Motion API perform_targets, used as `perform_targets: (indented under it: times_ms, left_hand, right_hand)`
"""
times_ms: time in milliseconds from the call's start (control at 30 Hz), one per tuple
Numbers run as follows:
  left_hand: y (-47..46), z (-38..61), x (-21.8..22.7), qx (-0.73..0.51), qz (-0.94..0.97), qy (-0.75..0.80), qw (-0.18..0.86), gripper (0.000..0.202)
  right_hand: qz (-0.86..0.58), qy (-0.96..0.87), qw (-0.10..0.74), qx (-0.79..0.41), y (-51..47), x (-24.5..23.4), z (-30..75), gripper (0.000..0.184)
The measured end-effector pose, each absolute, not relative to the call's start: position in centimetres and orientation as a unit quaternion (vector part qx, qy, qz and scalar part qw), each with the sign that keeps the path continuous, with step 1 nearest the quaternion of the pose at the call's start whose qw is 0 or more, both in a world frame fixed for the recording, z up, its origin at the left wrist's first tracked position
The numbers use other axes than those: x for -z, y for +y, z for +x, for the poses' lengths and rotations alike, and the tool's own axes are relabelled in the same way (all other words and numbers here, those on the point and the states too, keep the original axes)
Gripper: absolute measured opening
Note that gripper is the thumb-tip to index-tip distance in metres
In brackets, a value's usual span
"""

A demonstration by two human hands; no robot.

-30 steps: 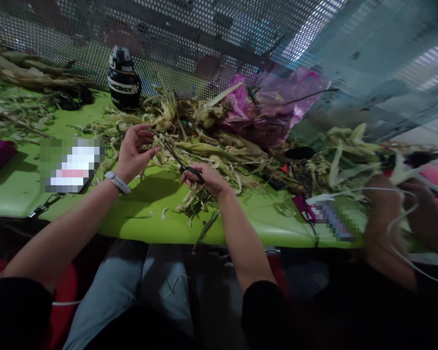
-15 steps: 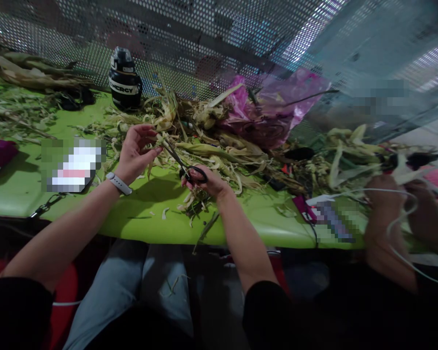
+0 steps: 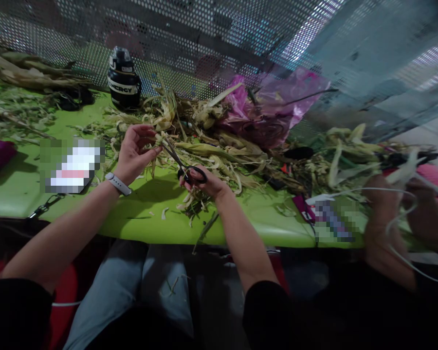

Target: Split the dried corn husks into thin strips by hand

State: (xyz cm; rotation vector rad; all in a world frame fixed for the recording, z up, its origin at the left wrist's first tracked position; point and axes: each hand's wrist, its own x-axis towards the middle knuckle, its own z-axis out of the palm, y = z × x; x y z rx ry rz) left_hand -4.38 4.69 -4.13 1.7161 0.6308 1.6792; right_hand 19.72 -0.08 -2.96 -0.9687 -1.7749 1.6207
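My right hand (image 3: 212, 183) is closed around the black handles of a pair of scissors (image 3: 174, 156). Their blades point up and left, with the tips close to the fingers of my left hand (image 3: 134, 149). Those fingers are bent and pinch a small pale piece of corn husk (image 3: 159, 139), partly hidden by the fingertips and blades. A light band circles my left wrist. Beyond both hands lies a heap of corn husks (image 3: 219, 150). Below the scissors is a small pile of trimmings (image 3: 195, 201) on the green table (image 3: 138, 221).
A black bottle (image 3: 123, 85) stands behind, by a perforated metal screen (image 3: 190, 39). A pink plastic bag (image 3: 270, 119) rests on the heap. Blurred-out phones (image 3: 73, 167) lie on either side. At right, another person's hands (image 3: 383, 194) work near husks and a white cable.
Both hands and the scissors stay almost in place. The scissor blades look slightly farther apart; the other person's hands at right have shifted a little.
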Motion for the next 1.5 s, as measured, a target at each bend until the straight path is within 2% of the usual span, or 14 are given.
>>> perform_targets:
  times_ms: [533,733,1500]
  left_hand:
    - [4.0,-4.1,4.1,-0.632,0.646,0.237,0.357,0.057]
    - [3.8,-3.8,4.1,-0.621,0.658,0.221,0.365,0.060]
    - [3.7,-3.3,4.3,-0.658,0.624,0.259,0.333,0.058]
  right_hand:
    - [-0.347,-0.650,0.276,-0.617,-0.3,2.9,19.4,0.054]
    - [-0.316,-0.617,0.319,-0.646,-0.3,3.3,19.1,0.046]
    - [-0.326,-0.583,0.304,-0.679,-0.2,4.5,18.4,0.055]
